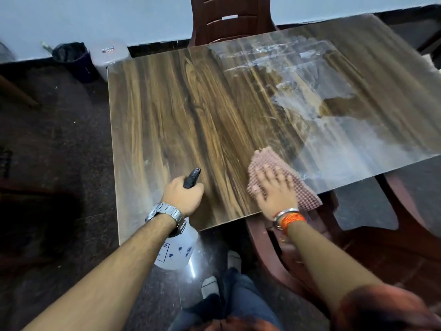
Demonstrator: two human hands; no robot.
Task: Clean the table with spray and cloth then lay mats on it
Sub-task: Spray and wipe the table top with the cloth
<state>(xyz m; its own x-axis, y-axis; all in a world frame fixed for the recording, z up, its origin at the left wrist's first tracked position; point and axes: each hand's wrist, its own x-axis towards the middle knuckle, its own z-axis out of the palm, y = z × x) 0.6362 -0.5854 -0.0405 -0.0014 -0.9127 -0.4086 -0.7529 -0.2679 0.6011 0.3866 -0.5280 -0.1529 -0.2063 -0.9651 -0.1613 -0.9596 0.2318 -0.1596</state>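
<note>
Head view: the left hand [183,195] grips the spray bottle [177,247] at the table [167,111] edge; the right hand [274,187], fingers spread, presses the cloth [265,158] flat. Wet streaks remain far right; no mats visible.

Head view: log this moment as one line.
left hand: grips spray bottle | right hand: presses pink cloth flat on wooden table, near edge | white smears: tabletop's right part
</note>
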